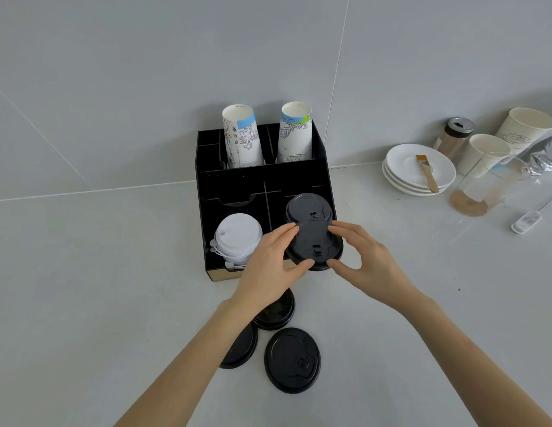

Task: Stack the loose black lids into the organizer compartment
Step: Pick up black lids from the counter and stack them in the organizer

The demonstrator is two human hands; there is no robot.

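Note:
A black organizer [231, 183] stands against the wall. In its front right compartment lies a black lid [308, 208]. Over that compartment's front edge, my left hand [268, 260] and my right hand [367, 257] together grip another black lid [315, 248] by its rim, tilted toward me. Three loose black lids lie on the counter below my hands: one in the open [291, 360], one partly under my left forearm [242, 345], one partly under my left wrist [276, 309].
White lids [237, 238] fill the front left compartment. Two paper cup stacks [242, 137] [294, 134] stand in the back. To the right: stacked white saucers [419, 171] with a brush [427, 172], a glass [481, 186], paper cups [484, 154], a spice jar [453, 135], a foil bag [543, 152].

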